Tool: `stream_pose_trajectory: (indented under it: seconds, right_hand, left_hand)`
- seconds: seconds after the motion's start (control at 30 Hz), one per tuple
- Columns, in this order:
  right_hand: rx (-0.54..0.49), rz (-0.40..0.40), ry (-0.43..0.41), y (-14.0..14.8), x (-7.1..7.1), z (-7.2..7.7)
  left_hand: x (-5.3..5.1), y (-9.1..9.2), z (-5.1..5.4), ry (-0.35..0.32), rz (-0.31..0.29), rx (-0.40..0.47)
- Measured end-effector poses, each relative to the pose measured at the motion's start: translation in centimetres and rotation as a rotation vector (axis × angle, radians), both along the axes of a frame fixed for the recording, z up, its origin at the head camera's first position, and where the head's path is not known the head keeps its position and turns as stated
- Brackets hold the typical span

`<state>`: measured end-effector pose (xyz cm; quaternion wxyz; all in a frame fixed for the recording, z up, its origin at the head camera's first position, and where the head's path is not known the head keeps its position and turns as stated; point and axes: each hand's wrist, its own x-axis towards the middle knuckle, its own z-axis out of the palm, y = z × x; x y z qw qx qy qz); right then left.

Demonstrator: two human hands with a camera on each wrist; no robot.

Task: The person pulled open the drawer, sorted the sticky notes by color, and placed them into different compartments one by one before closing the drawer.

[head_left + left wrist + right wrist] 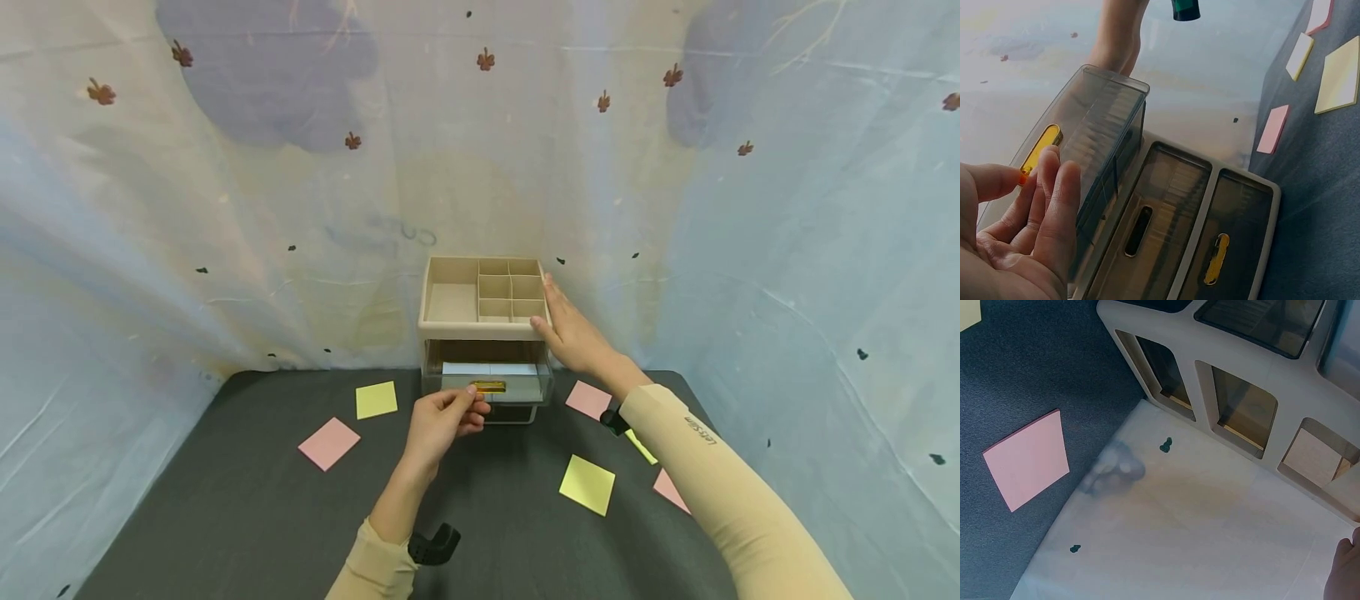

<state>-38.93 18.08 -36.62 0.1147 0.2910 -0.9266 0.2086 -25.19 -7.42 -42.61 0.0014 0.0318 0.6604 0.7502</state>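
Observation:
A beige desktop organizer (486,332) with a divided top tray and see-through drawers stands at the back of the table. Its uppermost drawer (528,388) is pulled partway out, and something white and flat (489,368) shows inside. With thumb and fingertips, my left hand (442,421) pinches the drawer's gold handle (1040,149). My right hand (576,335) rests against the organizer's right side with fingers extended and thumb at the top rim. In the left wrist view, the two lower drawers (1169,219) are in their frames. Only part of my right hand (1342,569) enters the right wrist view.
Yellow sticky notes (377,400) and pink sticky notes (329,443) lie on the dark table (247,517) to both sides of the organizer. My right forearm passes over some on the right. A patterned curtain (337,208) hangs close behind the table.

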Motion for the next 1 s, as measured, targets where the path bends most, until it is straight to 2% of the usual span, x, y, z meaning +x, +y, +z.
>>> stream_pose_trajectory:
  seconds: [0.37,0.77,1.0]
  right_hand:
    - [0.009,-0.015,-0.011,-0.1,0.2,0.2]
    - [0.014,-0.013,-0.005,0.0,0.1,0.1]
    - [-0.001,-0.009,-0.011,0.0,0.1,0.0]
  left_hand:
    - [-1.6,-0.1,0.0,-0.018,-0.001,0.0]
    - [-3.0,-0.2,0.4,-0.047,-0.003,-0.007]
    - [-3.9,-0.1,0.3,-0.041,-0.002,-0.002]
